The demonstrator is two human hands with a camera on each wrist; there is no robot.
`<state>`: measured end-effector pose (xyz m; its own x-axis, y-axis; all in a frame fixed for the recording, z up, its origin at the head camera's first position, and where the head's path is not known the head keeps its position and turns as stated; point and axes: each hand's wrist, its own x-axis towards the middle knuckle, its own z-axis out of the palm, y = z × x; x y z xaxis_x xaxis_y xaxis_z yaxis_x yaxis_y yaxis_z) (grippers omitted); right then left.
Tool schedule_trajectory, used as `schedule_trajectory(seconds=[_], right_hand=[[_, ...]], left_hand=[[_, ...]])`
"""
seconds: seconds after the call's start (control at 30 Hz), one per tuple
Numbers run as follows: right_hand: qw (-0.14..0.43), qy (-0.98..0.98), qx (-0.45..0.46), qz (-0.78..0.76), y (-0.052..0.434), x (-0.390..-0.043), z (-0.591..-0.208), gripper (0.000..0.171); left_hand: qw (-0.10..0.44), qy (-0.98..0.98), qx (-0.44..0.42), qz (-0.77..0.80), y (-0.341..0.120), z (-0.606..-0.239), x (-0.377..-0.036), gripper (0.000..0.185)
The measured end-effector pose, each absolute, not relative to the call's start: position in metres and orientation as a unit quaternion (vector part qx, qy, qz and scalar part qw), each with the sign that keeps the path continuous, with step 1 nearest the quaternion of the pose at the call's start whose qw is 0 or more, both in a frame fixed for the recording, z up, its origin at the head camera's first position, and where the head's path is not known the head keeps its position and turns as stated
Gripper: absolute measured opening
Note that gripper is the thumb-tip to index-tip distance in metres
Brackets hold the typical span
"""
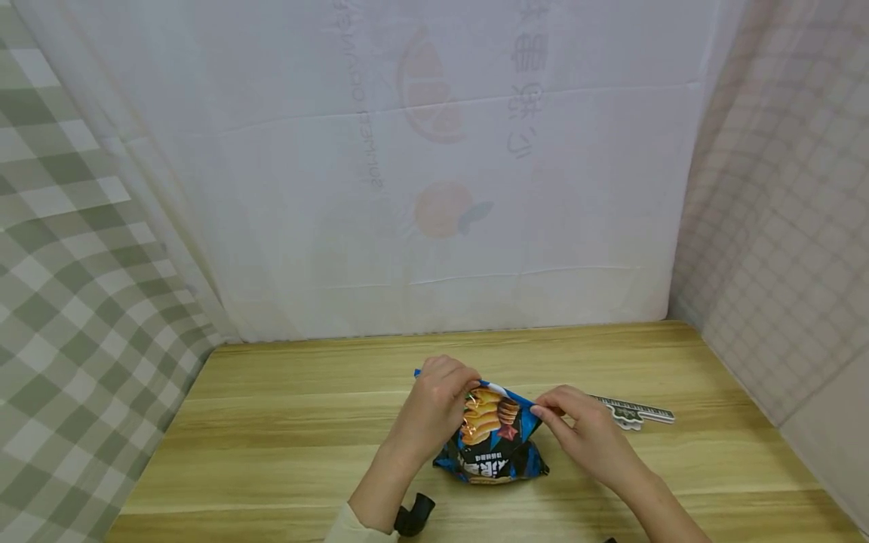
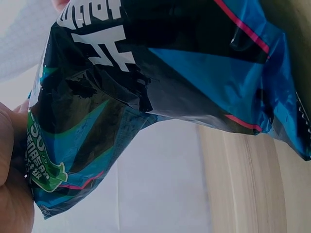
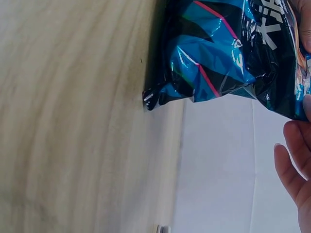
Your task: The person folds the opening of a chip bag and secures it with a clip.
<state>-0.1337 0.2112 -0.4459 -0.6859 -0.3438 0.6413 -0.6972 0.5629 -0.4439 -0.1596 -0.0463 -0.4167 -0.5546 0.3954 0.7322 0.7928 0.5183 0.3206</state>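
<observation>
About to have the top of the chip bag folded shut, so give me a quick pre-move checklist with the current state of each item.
1. Left hand grips the chip bag at its top left corner: ok.
2. Right hand pinches the top right corner: ok.
3. Bag bottom rests on the wooden table: ok.
4. Clip lies on the table behind the right hand, apart from the bag: ok.
5. Bag top already open or sealed: cannot tell.
</observation>
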Motion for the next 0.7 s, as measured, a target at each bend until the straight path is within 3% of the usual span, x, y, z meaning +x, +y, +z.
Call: schedule_trajectory(seconds=[0.1, 0.2, 0.33, 0.7], right_hand=[[0.258, -0.847, 0.307, 0.350, 0.213, -0.132, -0.444, 0.015], [0.261, -0.846, 0.308, 0.348, 0.213, -0.131, -0.443, 0.003], [0.264, -0.848, 0.308, 0.342, 0.213, -0.130, -0.441, 0.031], [0.261, -0.852, 0.336, 0.304, 0.230, -0.132, -0.431, 0.037]], left_hand=[[0.296, -0.815, -0.369, -0.335, -0.045, -0.417, -0.160, 0.010], [0.300, -0.812, -0.371, -0.335, -0.044, -0.417, -0.160, 0.010], [0.300, -0.812, -0.372, -0.336, -0.045, -0.417, -0.159, 0.010], [0.304, -0.811, -0.374, -0.331, -0.046, -0.417, -0.159, 0.010]])
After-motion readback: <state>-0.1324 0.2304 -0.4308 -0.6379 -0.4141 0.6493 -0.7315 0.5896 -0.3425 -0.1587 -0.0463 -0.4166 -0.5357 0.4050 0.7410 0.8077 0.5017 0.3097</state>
